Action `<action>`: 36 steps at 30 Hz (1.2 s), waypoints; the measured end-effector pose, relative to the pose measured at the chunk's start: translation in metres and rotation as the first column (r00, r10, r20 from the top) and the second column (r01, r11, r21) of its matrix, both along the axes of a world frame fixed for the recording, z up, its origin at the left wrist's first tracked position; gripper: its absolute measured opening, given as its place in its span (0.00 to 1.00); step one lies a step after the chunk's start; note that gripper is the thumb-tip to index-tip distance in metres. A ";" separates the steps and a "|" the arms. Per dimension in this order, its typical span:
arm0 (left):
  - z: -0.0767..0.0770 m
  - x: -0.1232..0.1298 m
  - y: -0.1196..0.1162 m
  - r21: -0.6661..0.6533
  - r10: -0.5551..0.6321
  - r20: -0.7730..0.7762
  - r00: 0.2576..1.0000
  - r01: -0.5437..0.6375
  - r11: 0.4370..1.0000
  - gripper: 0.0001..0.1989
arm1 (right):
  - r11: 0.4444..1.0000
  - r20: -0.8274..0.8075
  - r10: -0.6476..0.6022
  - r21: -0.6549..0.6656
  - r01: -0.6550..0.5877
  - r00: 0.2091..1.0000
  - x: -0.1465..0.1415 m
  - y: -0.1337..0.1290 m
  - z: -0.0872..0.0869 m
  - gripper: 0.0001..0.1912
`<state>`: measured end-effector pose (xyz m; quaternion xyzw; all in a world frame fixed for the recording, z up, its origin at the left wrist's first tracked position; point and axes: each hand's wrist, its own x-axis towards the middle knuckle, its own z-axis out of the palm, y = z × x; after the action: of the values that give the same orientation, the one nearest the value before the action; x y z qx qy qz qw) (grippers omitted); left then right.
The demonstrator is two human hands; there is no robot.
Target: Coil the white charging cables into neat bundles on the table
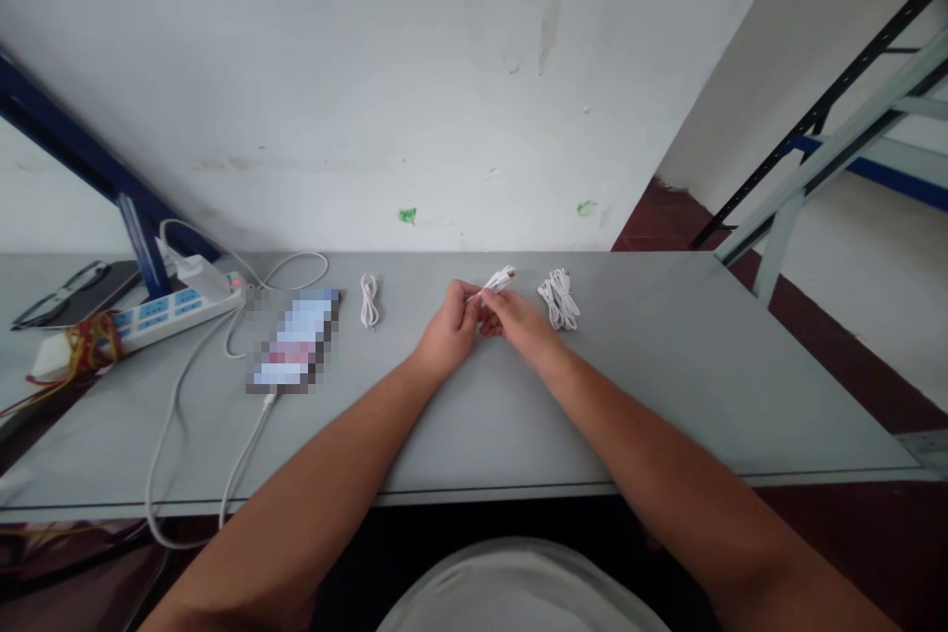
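Note:
A folded white cable (499, 280) is held between my two hands over the middle of the table, its upper end sticking out past the fingers. My left hand (453, 324) is closed on its lower left part. My right hand (518, 321) pinches it from the other side, close against the left. The lower part of the cable is hidden by the fingers. Right of my hands lies a small pile of bundled white cables (560, 299). Off to the left, a single bundled white cable (369, 301) lies apart on the table.
On the grey table (652, 395), a phone (296, 341) with blurred screen lies left, a charging cord (244, 464) hanging over the front edge. Behind it stand a power strip (167, 308) with a plugged-in charger (201, 276) and glasses (66, 294) on a dark flat object. A wall rises behind.

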<state>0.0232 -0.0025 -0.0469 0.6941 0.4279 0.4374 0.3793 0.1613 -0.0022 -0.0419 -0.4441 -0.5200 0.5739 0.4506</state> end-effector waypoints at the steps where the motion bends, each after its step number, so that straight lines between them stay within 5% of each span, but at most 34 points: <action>1: 0.001 0.001 -0.001 0.009 -0.027 0.004 1.000 0.027 1.000 0.11 | 0.999 0.027 0.020 0.026 -0.021 0.999 0.001 -0.001 0.001 0.24; 8: 0.002 0.000 -0.001 0.061 -0.064 -0.092 0.994 0.070 0.996 0.08 | 0.983 0.110 -0.144 0.127 0.130 0.984 0.004 -0.001 -0.002 0.21; 27: 0.006 -0.003 0.001 0.030 -0.112 -0.149 0.983 0.118 0.993 0.10 | 0.987 0.305 -0.119 0.143 0.078 0.945 0.012 -0.003 0.008 0.21; 36: 0.000 -0.004 0.001 -0.056 -0.114 -0.075 0.991 0.110 0.992 0.11 | 0.969 0.500 -0.143 0.245 0.019 0.854 0.018 -0.003 0.013 0.21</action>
<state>0.0196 -0.0019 -0.0467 0.7234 0.4139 0.3768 0.4043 0.1796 -0.0055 -0.0290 -0.5473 -0.6650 0.3505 0.3679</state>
